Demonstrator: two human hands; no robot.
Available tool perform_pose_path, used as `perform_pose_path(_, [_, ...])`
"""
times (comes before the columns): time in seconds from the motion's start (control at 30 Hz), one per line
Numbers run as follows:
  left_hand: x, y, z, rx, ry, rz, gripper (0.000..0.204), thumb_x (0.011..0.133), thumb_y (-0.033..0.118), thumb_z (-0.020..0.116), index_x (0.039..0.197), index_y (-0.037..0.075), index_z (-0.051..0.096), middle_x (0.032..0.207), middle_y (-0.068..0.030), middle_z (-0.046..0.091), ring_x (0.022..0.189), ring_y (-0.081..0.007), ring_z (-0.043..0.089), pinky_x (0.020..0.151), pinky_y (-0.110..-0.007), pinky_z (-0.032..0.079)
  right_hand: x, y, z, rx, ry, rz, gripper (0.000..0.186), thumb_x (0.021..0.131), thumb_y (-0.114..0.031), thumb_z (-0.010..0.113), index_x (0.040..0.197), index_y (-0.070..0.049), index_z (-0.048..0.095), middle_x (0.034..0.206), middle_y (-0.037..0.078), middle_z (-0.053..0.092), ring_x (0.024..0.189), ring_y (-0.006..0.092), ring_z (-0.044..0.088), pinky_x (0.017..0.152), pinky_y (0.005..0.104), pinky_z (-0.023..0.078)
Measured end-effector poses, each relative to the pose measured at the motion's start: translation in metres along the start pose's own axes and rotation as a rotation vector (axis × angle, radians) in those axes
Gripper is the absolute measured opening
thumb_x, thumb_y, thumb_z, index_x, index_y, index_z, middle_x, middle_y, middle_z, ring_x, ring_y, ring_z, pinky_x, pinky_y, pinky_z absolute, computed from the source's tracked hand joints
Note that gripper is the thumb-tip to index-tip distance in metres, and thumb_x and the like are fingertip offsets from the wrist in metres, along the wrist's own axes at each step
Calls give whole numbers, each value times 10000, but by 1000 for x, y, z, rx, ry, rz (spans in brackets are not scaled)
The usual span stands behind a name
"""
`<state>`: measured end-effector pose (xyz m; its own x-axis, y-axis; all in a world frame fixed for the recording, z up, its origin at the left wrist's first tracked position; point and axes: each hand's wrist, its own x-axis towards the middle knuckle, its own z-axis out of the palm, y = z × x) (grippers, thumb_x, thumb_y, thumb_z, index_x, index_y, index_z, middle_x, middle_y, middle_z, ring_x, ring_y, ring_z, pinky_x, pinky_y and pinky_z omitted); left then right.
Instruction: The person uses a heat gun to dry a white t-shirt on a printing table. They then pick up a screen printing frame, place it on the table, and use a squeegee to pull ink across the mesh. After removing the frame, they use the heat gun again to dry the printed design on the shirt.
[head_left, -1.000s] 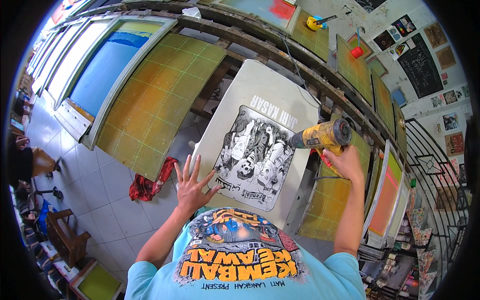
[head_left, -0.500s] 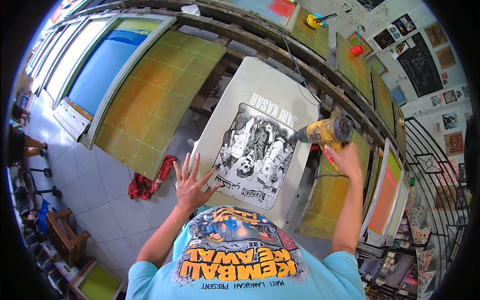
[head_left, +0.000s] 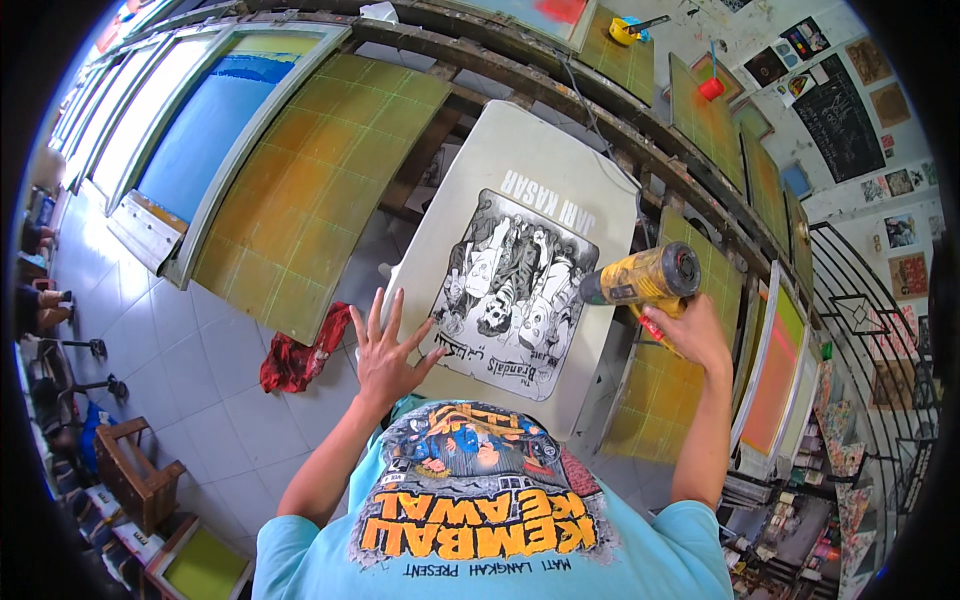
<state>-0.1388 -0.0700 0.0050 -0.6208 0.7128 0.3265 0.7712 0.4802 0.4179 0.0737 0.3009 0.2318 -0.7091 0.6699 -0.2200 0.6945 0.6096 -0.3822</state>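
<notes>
A pale grey fabric piece lies stretched over a board, with a black-and-white group picture and white lettering printed on it. My right hand grips a yellow and black heat gun. Its nozzle points left, over the right edge of the printed picture. My left hand has its fingers spread at the near left edge of the fabric, beside the print's lower left corner. Whether its fingertips press on the cloth is hard to tell.
A yellow-green gridded board stands to the left, with framed screens past it. More gridded boards line the right side. A crumpled red cloth hangs below the left board. A dark cord runs along the wooden rail.
The heat gun has shifted slightly left and down, with its nozzle further over the print. My left hand stays spread in nearly the same place.
</notes>
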Motion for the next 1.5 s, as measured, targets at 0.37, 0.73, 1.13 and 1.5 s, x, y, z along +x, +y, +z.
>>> perform_pose_path(0.37, [0, 0, 0, -2, -11, 6, 475, 864, 588, 784, 1211, 266, 819, 1680, -156, 393, 1589, -410, 251, 1239, -746, 93, -63, -5, 18, -46, -10, -40, 425, 839, -301, 859, 1132, -5, 773, 990, 210, 784, 893, 380, 758, 828, 451, 574])
perform_pose_path(0.73, [-2, 2, 0, 14, -29, -11, 475, 881, 568, 774, 1257, 280, 801, 1697, -135, 372, 1589, -403, 251, 1271, -690, 102, -103, -5, 27, -68, -86, -93, 369, 844, -303, 857, 1073, -23, 786, 931, 226, 765, 864, 422, 735, 780, 458, 576])
perform_pose_path(1.13, [-5, 3, -1, 48, -14, -3, 486, 905, 602, 732, 1275, 292, 793, 1669, -140, 417, 1571, -394, 293, 1286, -629, 173, -133, -14, 24, -99, -206, -117, 344, 850, -276, 855, 1081, -35, 771, 908, 231, 751, 853, 441, 714, 768, 484, 562])
perform_pose_path(1.5, [-6, 2, 1, 50, -21, -7, 462, 934, 550, 725, 1299, 273, 781, 1672, -138, 418, 1582, -374, 282, 1295, -607, 167, -143, -14, 36, -66, -157, -241, 340, 851, -286, 845, 1063, -30, 772, 888, 224, 747, 827, 443, 712, 745, 498, 557])
